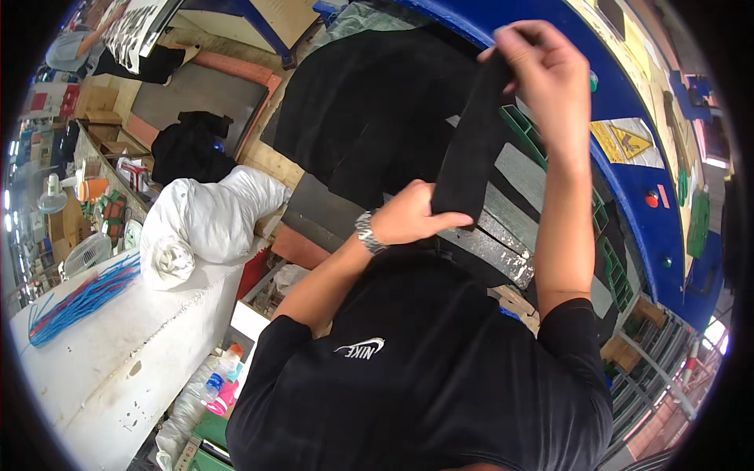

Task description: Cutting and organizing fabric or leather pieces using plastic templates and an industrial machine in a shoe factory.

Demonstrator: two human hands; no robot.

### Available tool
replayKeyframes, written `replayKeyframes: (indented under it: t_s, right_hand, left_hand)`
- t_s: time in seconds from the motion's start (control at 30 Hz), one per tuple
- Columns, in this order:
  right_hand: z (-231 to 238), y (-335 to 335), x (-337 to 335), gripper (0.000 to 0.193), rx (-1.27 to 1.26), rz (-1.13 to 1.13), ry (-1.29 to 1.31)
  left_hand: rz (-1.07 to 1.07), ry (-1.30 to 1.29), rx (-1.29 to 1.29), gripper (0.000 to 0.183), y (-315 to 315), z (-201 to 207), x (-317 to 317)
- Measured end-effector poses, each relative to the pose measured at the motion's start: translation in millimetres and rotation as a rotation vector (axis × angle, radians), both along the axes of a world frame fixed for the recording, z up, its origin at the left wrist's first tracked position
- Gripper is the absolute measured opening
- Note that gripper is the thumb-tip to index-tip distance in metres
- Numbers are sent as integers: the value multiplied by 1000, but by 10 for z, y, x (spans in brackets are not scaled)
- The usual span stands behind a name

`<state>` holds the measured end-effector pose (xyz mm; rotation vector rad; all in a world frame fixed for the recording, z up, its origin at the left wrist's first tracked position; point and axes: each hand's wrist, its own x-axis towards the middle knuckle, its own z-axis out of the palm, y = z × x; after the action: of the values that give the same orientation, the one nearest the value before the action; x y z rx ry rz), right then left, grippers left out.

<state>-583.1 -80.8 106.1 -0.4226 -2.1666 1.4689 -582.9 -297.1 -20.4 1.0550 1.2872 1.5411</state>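
Note:
A flat black strip, apparently fabric (pixel 469 149), stretches at a slant between my two hands. My left hand (pixel 410 215), with a metal watch band at its wrist, grips the lower end, thumb lying across it. Higher up and to the right, my right hand (pixel 543 67) has its fingers closed around the upper end; this hand is slightly blurred. Behind the strip, a broad black sheet of material (pixel 353 102) lies spread on the work surface. Beneath the strip's lower end are grey slats (pixel 509 257), scuffed pale in places.
A curved blue machine frame (pixel 620 184) with a yellow warning sign (pixel 624 143) and a red button (pixel 651 199) borders the right. At left, a stuffed white sack (pixel 208 216) and blue cords (pixel 86 302) rest on a white table (pixel 118 369). Another person (pixel 75 49) is at upper left.

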Motion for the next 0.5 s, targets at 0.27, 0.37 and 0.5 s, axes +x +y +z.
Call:
replayKeyframes:
  t_s: [0.27, 0.37, 0.5]
  right_hand:
    - [-1427, 746, -304, 30, -162, 26, -402]
    - [-1823, 713, -589, 42, -35, -35, -464]
    - [-2270, 770, -781, 30, 215, -114, -556]
  left_hand:
    - [55, -235, -452, 39, -1335, -446, -757]
    - [109, -304, -495, 35, -1608, -580, -781]
    - [209, -417, -521, 32, -1675, -754, -779]
